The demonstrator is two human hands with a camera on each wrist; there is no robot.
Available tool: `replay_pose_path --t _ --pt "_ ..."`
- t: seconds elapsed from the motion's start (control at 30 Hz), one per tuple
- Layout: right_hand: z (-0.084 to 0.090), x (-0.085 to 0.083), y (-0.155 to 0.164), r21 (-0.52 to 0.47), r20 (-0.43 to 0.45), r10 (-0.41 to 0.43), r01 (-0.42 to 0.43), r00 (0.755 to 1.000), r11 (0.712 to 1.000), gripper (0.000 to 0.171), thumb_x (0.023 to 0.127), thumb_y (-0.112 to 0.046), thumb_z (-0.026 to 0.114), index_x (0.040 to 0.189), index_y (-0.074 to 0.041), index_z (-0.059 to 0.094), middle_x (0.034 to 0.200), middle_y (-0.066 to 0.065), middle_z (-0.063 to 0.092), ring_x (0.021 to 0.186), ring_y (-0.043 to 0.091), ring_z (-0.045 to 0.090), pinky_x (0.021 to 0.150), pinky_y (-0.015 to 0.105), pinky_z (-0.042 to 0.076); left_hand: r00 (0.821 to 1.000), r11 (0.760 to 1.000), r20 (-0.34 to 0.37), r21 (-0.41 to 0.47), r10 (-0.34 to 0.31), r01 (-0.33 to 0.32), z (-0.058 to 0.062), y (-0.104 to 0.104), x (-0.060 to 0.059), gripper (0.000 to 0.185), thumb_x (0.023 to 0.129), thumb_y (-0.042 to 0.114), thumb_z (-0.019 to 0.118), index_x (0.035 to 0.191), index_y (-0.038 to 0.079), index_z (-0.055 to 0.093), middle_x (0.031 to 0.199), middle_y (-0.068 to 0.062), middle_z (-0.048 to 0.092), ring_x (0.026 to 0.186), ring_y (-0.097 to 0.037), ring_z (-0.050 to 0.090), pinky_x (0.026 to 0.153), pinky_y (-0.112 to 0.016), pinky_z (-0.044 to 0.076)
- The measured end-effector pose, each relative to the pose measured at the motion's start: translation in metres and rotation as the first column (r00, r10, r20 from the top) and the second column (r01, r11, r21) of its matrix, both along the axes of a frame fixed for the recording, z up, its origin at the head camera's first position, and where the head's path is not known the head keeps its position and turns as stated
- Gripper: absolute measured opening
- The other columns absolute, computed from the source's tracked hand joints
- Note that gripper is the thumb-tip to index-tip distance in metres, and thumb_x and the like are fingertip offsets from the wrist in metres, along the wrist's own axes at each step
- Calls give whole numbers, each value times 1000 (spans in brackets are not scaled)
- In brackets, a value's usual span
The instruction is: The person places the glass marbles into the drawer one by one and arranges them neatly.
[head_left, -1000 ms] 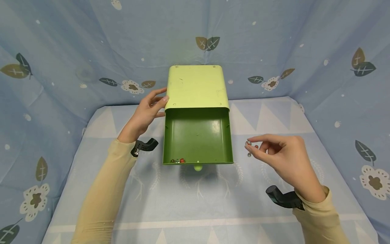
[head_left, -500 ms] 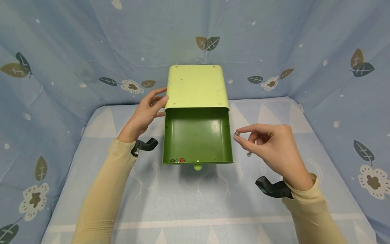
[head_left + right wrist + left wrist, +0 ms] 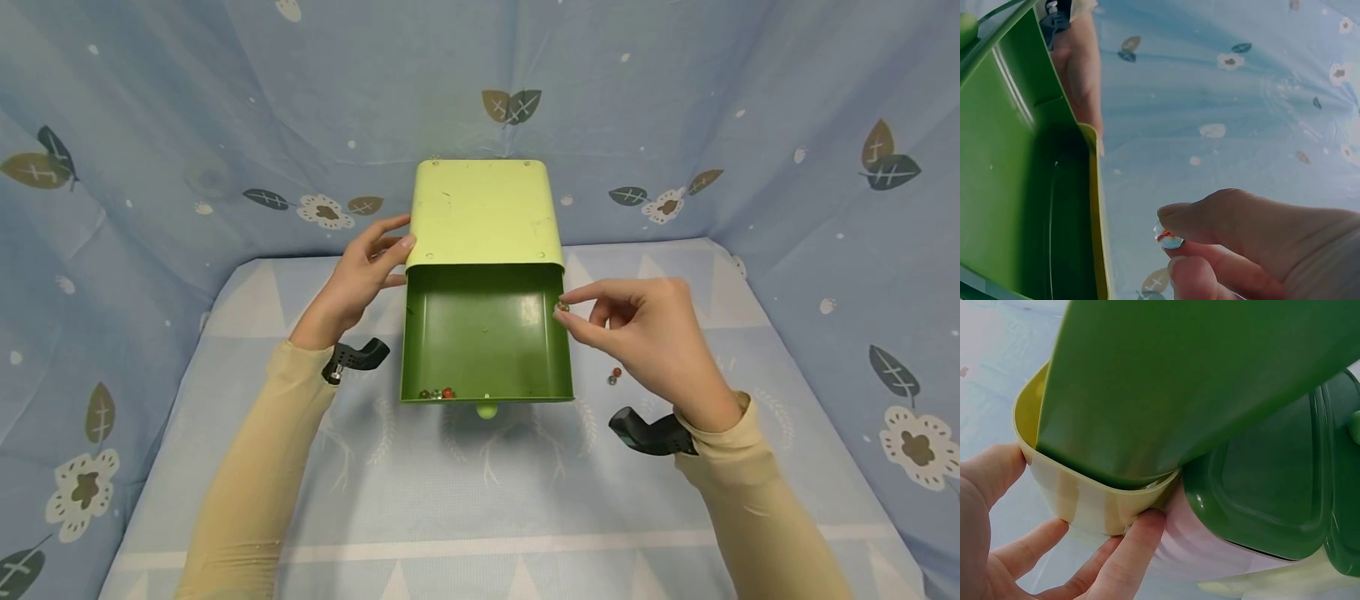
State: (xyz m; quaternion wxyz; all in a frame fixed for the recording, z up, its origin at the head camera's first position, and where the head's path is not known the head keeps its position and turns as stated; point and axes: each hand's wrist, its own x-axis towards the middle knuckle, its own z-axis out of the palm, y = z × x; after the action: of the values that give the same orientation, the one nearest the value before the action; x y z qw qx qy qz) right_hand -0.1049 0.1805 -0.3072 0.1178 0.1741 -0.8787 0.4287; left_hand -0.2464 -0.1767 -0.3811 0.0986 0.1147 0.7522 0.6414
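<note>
A light green box point(image 3: 483, 212) stands at the back of the table with its dark green drawer point(image 3: 486, 342) pulled out toward me. My left hand point(image 3: 360, 279) rests against the box's left side, fingers straight on the casing point(image 3: 1094, 503). Between thumb and forefinger my right hand point(image 3: 637, 329) pinches a small glass marble point(image 3: 561, 307) point(image 3: 1168, 238) right at the drawer's right rim. Three marbles point(image 3: 437, 393) lie in the drawer's front left corner.
Two loose marbles point(image 3: 613, 377) lie on the blue patterned tablecloth to the right of the drawer. A round green knob point(image 3: 487, 411) sticks out from the drawer front. Blue leaf-print fabric walls close in the back and both sides.
My right hand has carried the marble up and to the left, from the cloth beside the drawer to the drawer's right rim. The left hand has stayed on the box.
</note>
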Motion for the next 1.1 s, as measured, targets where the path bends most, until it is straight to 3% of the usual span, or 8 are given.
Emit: replay_pose_path --t 0.47,0.7,1.1 --pt "-2 -17 -14 40 -11 49 -49 999 998 8 96 -13 88 103 -16 88 62 -5 64 39 12 45 27 32 44 1000 1000 4 4 1 -1 0 0 0 63 114 40 61 171 23 40 161 -16 46 144 -34 53 115 -55 53" --pt "-1 -33 -26 115 -107 75 -62 991 991 7 95 -12 89 102 -13 89 62 -11 63 52 11 54 49 26 44 1000 1000 1 3 4 -4 -1 -1 0 63 114 40 61 171 23 40 161 -17 46 143 -35 54 115 -55 53" --pt "-5 -55 -38 97 -126 93 -81 988 992 5 95 -12 88 99 -13 89 61 -9 64 54 11 56 53 26 42 1000 1000 0 4 -4 4 -1 -1 -1 63 114 41 62 171 23 40 160 -17 47 143 -34 54 114 -55 53"
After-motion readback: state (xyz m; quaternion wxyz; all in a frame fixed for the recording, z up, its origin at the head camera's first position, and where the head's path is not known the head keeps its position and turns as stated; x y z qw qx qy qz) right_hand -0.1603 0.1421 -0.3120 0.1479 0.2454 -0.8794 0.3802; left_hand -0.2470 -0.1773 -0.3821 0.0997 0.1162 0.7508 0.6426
